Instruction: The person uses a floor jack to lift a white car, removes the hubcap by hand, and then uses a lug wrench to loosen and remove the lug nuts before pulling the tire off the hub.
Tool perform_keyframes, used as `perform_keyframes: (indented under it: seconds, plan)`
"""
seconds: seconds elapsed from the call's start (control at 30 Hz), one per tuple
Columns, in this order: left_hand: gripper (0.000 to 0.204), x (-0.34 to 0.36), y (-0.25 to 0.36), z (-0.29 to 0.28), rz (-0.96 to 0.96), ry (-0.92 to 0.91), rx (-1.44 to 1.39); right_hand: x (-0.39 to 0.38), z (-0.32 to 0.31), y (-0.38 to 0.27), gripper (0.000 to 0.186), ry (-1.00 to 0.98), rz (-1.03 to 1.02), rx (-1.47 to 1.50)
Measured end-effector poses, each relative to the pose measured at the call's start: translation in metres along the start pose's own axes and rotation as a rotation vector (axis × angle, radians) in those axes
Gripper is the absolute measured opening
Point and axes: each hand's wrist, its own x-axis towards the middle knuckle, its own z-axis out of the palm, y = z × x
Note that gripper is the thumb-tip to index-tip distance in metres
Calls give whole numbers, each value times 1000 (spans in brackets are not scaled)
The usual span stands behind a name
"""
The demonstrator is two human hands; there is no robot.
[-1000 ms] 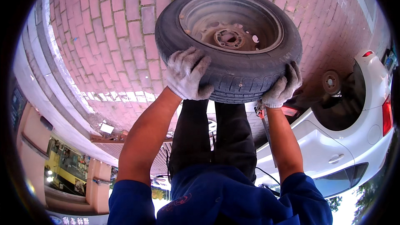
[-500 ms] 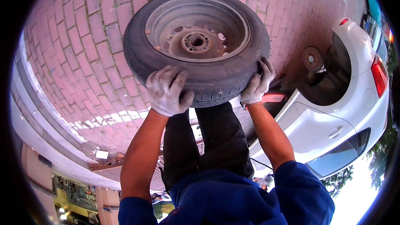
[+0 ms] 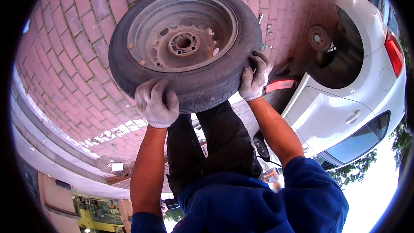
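Observation:
A car wheel (image 3: pixel 166 62), a worn black tyre on a rusty, dusty steel rim, is held out in front of my legs with its hollow side facing up. Both hands wear pale, dirty knit gloves. My left hand (image 3: pixel 156 102) grips the tyre's near left edge, fingers curled on the tread and sidewall. On the near right edge, my right hand (image 3: pixel 256 76) grips the same tyre with its fingers over the sidewall. The wheel's underside is hidden, and so are parts of the fingertips.
To the right stands a white car (image 3: pixel 330 112), its wheel arch showing a rusty bare hub (image 3: pixel 319 38). A red metal piece, perhaps a jack (image 3: pixel 279 85), sits beside it. Small metal tools (image 3: pixel 268 30) lie on the red brick paving (image 3: pixel 77 67). A stepped kerb (image 3: pixel 56 146) runs along the left.
The wheel, with both hands still on it, has shifted left in view. Small metal tools on the paving, past the tyre's right side, now show.

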Motion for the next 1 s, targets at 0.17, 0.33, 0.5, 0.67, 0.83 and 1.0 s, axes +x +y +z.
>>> perform_keyframes:
  seconds: [0.17, 0.33, 0.5, 0.67, 0.83, 1.0]
  plan:
    - [26, -3, 5, 10, 18, 3, 1, -5, 1, 10, 34, -17, 26, -33]
    - [25, -2, 9, 9, 19, -52, 31, -3, 1, 17, 33, 4, 11, -14]
    - [25, -7, 12, 15, 14, -38, 51, 10, -1, 23, 21, -36, 100, -49]
    - [25, -10, 11, 18, 18, -29, 40, 44, 6, 32, 23, -114, 482, -14]
    - [24, -6, 10, 10, -1, -42, 15, 61, 24, 52, 41, -98, 611, -101]
    - [24, 1, 1, 2, -187, 40, -43, 68, 20, 50, 40, -92, 580, -145]
